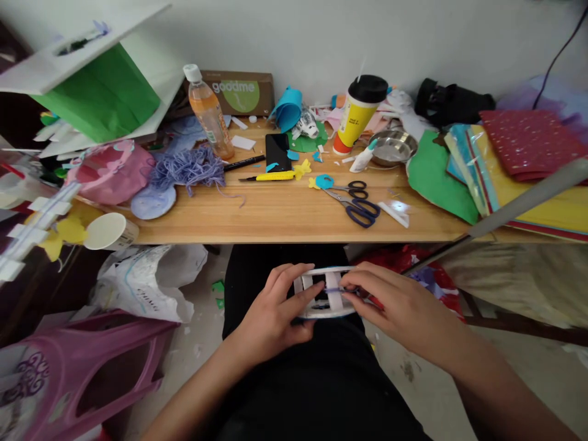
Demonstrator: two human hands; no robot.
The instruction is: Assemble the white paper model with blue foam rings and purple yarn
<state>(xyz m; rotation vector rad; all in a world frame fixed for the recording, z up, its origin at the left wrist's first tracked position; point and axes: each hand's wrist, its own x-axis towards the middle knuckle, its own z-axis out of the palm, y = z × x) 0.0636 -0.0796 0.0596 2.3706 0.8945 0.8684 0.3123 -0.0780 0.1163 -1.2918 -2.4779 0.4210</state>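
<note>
Over my lap I hold a white frame (334,300), made of two curved rims joined by crossbars. My left hand (280,306) grips its left end, with the index finger reaching in between the rims. At the right end, my right hand (388,300) has thumb and fingers pinched at a crossbar. A thin purple strand (331,290) runs across that bar toward the right fingertips; whether they pinch the strand, the bar or both is hard to make out. Dark-handled scissors (361,211) lie on the table beyond my hands.
The wooden table (275,214) carries a yellow utility knife (275,176), a phone (278,152), purple yarn (188,166), a drink bottle (209,113), a yellow cup (356,116) and a metal bowl (392,147). A grey pole (528,199) slants across the right. A pink stool (114,349) stands lower left.
</note>
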